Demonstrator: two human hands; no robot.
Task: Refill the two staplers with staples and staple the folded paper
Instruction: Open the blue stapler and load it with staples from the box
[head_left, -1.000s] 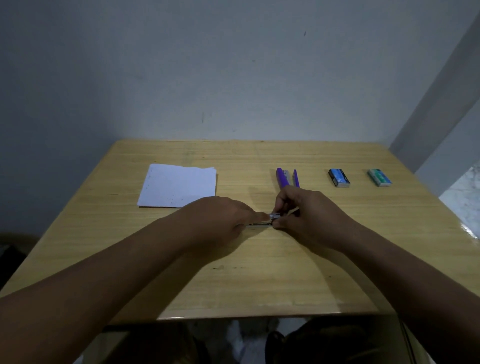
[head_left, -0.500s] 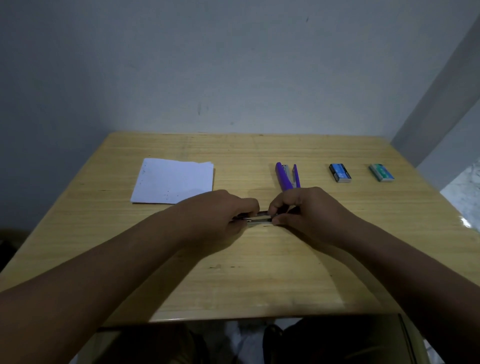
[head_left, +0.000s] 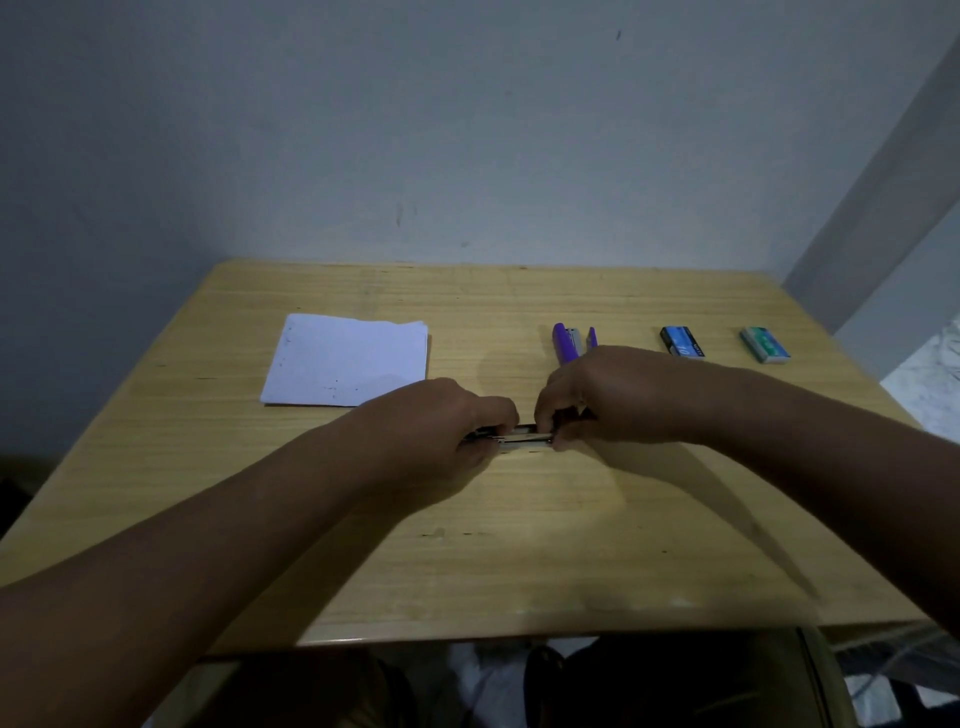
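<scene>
A small dark stapler (head_left: 522, 435) with a metal staple channel lies between my hands at the middle of the wooden table (head_left: 519, 545). My left hand (head_left: 441, 421) grips its left end, fingers curled round it. My right hand (head_left: 602, 400) pinches its right end; most of the stapler is hidden under the fingers. A purple stapler (head_left: 566, 343) lies open behind my right hand. Folded white paper (head_left: 348, 358) lies at the back left. A blue staple box (head_left: 681, 341) and a green staple box (head_left: 764, 344) sit at the back right.
The table stands against a grey wall (head_left: 467, 130). A wall corner (head_left: 883, 208) runs down at the right. Below the table's front edge, the floor and dark shapes show.
My hands have drawn slightly apart, so more of the metal channel shows between them. The camera has tilted a little, shifting the table in view.
</scene>
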